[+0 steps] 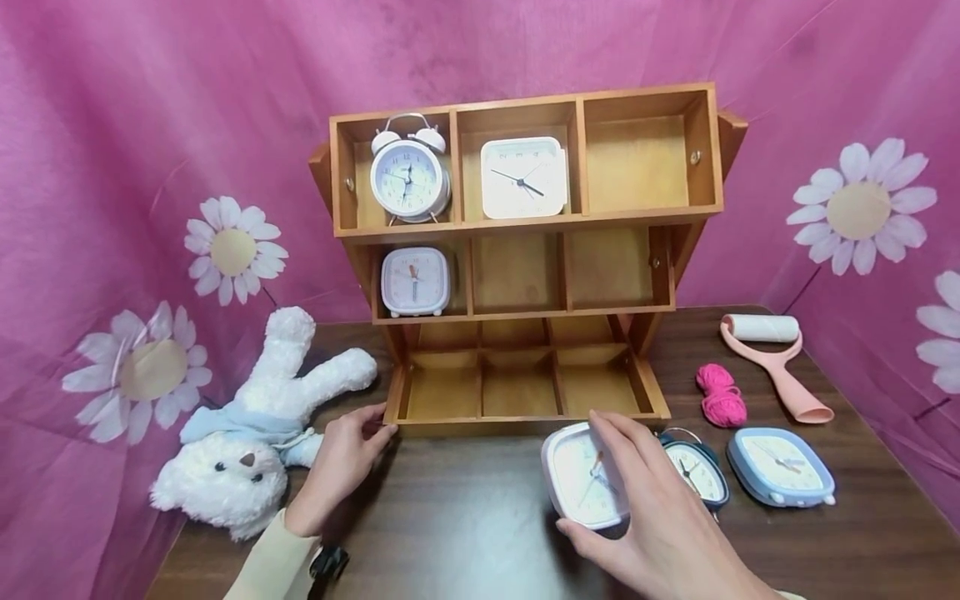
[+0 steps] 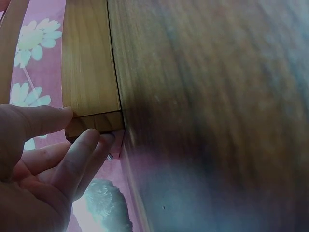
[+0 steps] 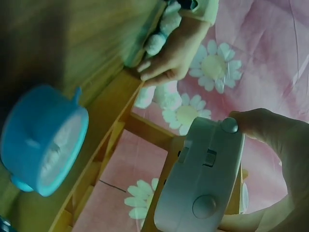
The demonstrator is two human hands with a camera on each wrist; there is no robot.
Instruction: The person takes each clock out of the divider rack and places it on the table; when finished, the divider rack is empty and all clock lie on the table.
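My right hand (image 1: 660, 508) grips a pale lilac square alarm clock (image 1: 581, 475) between thumb and fingers, above the table in front of the shelf's right side. Its dial faces up toward the head camera. In the right wrist view a plain side of the held clock (image 3: 198, 179) shows, with round knobs and a small switch. My left hand (image 1: 345, 458) holds the front left corner of the tiered wooden shelf (image 1: 525, 429), thumb on one face and fingertips (image 2: 89, 140) on another. Near the right hand lie a dark teal alarm clock (image 1: 697, 475), partly hidden, and a light blue clock (image 1: 780, 467).
On the shelf stand a white twin-bell clock (image 1: 408, 179), a white square clock (image 1: 517, 187) and a lilac clock (image 1: 415, 283). A white teddy bear (image 1: 225, 475) lies left. Pink yarn (image 1: 722, 396) and a lint roller (image 1: 780, 367) lie right. Daisy-printed pink cloth (image 1: 525, 42) hangs behind.
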